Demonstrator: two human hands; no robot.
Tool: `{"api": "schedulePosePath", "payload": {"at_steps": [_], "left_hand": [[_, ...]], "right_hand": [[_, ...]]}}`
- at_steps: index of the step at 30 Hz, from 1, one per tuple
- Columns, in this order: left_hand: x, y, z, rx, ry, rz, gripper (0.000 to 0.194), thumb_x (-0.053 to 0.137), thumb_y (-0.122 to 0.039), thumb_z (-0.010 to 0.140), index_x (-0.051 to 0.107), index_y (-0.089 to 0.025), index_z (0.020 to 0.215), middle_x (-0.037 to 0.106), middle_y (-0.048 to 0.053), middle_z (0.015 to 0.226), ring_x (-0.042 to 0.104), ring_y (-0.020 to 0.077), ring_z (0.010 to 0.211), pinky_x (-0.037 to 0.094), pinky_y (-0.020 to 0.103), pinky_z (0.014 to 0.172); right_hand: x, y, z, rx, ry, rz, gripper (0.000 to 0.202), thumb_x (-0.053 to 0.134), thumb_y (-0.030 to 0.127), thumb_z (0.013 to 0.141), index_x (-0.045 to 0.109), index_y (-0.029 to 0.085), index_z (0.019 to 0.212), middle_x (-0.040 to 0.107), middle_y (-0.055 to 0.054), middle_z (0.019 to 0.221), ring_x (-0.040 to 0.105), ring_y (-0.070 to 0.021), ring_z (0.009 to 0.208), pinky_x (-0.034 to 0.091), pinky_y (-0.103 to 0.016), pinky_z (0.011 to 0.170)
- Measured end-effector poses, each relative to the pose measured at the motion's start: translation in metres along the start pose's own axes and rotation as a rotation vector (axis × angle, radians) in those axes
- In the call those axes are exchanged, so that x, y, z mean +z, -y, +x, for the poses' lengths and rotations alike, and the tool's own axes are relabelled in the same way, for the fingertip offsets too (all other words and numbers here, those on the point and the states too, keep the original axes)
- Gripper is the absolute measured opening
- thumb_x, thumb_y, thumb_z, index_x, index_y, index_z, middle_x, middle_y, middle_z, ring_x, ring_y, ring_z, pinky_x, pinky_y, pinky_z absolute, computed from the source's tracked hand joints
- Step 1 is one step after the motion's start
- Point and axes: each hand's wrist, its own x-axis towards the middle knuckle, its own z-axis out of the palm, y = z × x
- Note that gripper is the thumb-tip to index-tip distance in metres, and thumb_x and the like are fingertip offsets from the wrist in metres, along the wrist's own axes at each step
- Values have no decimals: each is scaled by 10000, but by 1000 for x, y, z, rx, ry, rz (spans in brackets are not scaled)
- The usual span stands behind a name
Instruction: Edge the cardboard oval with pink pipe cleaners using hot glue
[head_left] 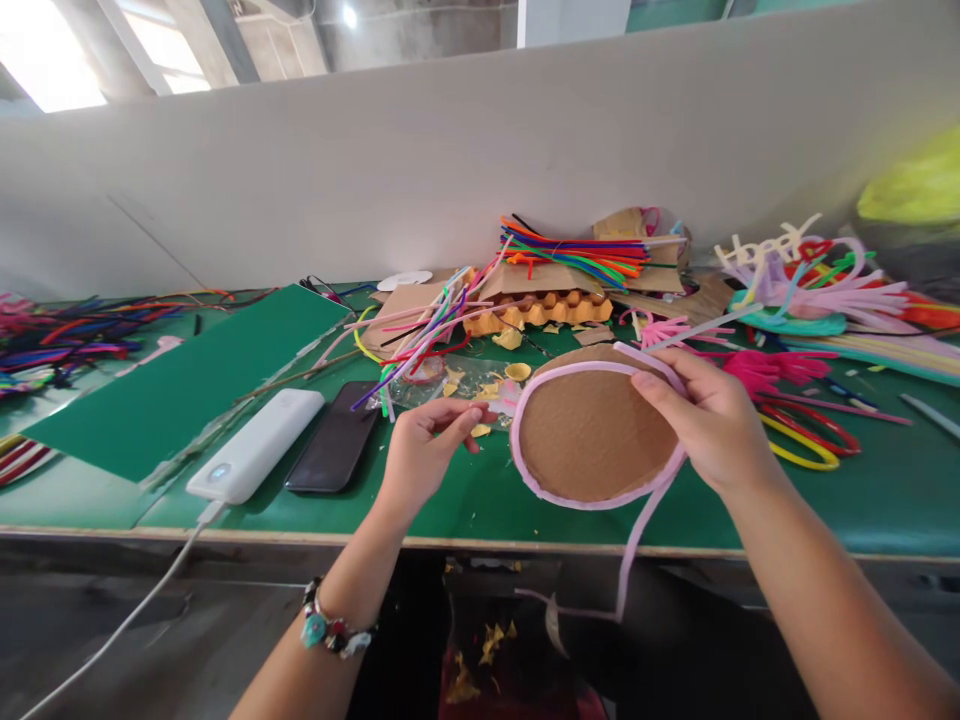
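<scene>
My right hand [712,420] grips a round brown cardboard disc [600,430] by its right edge, thumb in front. A pale pink pipe cleaner [517,450] runs around the disc's rim, and its loose tail [637,540] hangs below the table edge. Left of the disc, my left hand [439,445] is closed in a pinch. Near its fingertips shows a small pale pink, see-through piece [506,400]; whether the fingers hold it I cannot tell. A thin pale grey strip [709,328] slants up from behind my right hand.
A white power bank [255,445] with a cable and a black phone [334,437] lie left on the green table [450,510]. Mixed pipe cleaners [431,335], an orange egg carton [540,312] and a pipe-cleaner bundle [577,250] sit behind. Pink pipe-cleaner shapes [772,370] lie right.
</scene>
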Motion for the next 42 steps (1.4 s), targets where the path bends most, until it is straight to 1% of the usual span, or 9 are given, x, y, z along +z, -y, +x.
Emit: {"api": "schedulePosePath", "payload": {"at_steps": [5,12,22,25,27,30,32,35,42], "left_hand": [[0,-1,-1,38,-40,70,169,604,-268,702,566,-154,583,654,-8,558,505,58,383,413,172,425],[1,2,-1,164,-82,110,308,500,-427,800,421,-198,610,371,-106,342,345,53,300,290,158,346],[4,2,-2,30,-110,178,503,406,-418,829,310,-217,378,320,-56,234,354,70,246,308,186,327],[4,5,2,72,-182,289,389,417,-311,833,390,-194,463,390,-63,325,391,62,305,334,173,375],[4,7,5,145,-206,297,110,511,-231,766,510,-174,672,539,-49,547,459,50,392,381,168,438],[6,8,5,201,-178,228,241,593,-185,671,538,-174,905,602,8,854,551,59,535,439,181,521],[9,4,2,175,-138,220,93,560,-218,708,574,-159,778,611,-5,704,553,76,528,441,183,520],[11,-4,-4,100,-143,226,165,525,-246,744,576,-160,613,520,-49,433,488,76,411,399,169,437],[5,-9,-6,81,-188,264,380,442,-267,801,517,-173,441,466,-40,338,436,67,331,364,163,382]], "right_hand": [[0,0,0,29,-4,10,185,617,385,706,638,246,828,609,33,726,529,-113,672,422,-229,604],[-1,0,-3,44,-24,25,215,635,385,678,647,237,833,640,16,791,576,-145,734,456,-281,693],[-6,2,-7,27,15,-28,215,609,388,704,645,230,845,656,7,796,590,-159,746,454,-283,706],[-6,2,-8,8,45,-44,217,592,390,721,648,227,853,664,5,811,594,-163,758,455,-278,703],[-5,3,-9,1,54,-50,212,587,384,726,649,223,849,666,4,826,594,-165,774,453,-278,712],[0,4,-11,-1,82,-52,204,578,371,732,652,222,850,657,10,792,585,-148,732,451,-260,681],[5,5,-12,-11,114,-49,201,564,356,742,656,217,854,647,10,761,575,-136,694,448,-247,645],[11,6,-13,-27,140,-36,205,550,342,754,662,209,863,648,1,764,577,-138,701,449,-244,645],[17,6,-14,-36,114,-20,200,561,340,754,660,229,886,659,5,808,588,-147,748,458,-264,702]]}}
